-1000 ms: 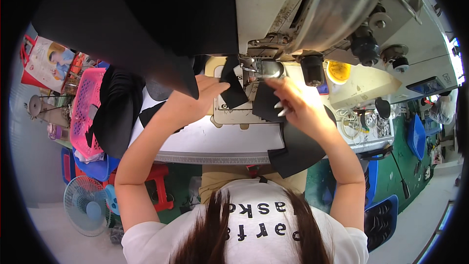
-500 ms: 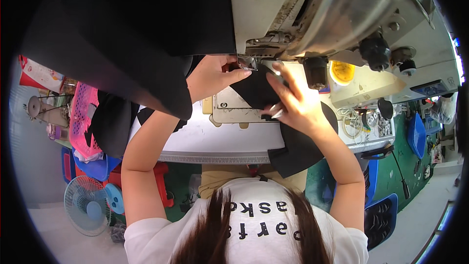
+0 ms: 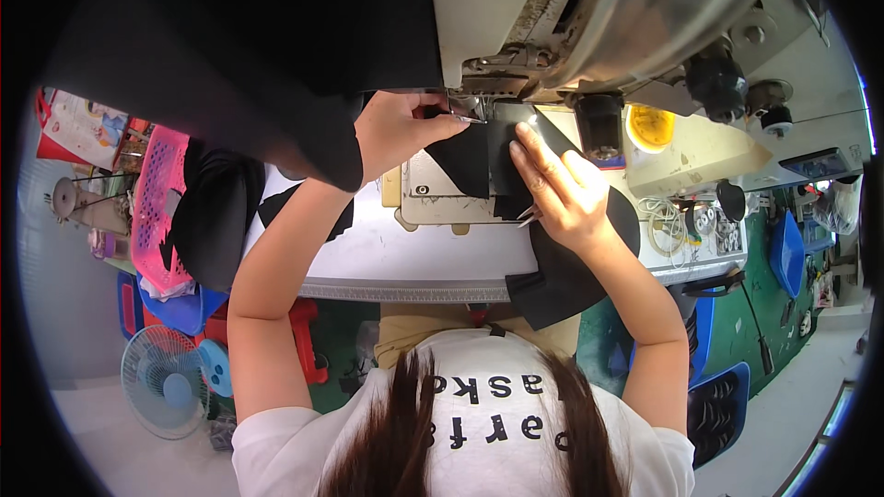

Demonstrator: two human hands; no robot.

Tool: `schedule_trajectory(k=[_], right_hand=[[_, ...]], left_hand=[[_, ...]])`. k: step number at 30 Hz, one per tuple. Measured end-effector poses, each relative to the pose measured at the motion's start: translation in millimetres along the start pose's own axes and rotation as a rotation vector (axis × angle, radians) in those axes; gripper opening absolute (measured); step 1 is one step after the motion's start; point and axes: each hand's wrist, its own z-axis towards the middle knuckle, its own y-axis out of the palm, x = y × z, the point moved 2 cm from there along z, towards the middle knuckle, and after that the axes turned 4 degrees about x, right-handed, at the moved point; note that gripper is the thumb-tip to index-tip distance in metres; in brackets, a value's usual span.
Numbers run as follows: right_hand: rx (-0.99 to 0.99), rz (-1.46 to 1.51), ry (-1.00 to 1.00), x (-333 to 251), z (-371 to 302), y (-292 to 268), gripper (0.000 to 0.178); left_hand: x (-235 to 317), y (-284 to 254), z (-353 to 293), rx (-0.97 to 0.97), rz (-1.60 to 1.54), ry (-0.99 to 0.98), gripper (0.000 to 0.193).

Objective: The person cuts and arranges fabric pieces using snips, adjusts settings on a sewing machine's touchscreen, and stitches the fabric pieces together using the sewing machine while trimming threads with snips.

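From my end I'm seeing flat matte-black fabric pieces (image 3: 460,161), a hot-pink plastic basket (image 3: 147,221) patterned with holes, a pale-blue round caged fan (image 3: 166,387) and a black-lettered white short-sleeved T-shirt (image 3: 506,462).

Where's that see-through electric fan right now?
In the head view, the fan is at the lower left, on the person's left side, just below the blue bin.
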Motion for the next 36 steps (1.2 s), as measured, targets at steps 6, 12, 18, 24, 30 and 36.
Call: schedule_trajectory(k=[6, 12, 18, 24, 30, 36], right_hand=[[-0.022, -0.044, 0.0, -4, 4, -1, 0.049], [0.017, -0.012, 0.048, -9, 4, 3, 0.051], [0.015, 0.002, 0.065, -9, 3, 3, 0.053], [-0.003, 0.019, 0.077, -9, 7, 1, 0.055], [0.002, 0.059, 0.086, -11, 12, 0, 0.056], [0.051, 0.149, 0.096, -7, 4, -1, 0.05]], left_hand=[[-1, 2, 3, 0.036, -0.11, -0.018, 0.035], [-21, 8, 18, 0.061, -0.261, -0.011, 0.038], [-22, 9, 18, 0.091, -0.286, -0.029, 0.04], [-7, 7, 14, 0.04, -0.318, -0.004, 0.037], [-3, -3, 16, 0.034, -0.19, 0.015, 0.032], [-2, -2, 16, 0.044, -0.054, -0.045, 0.033]])
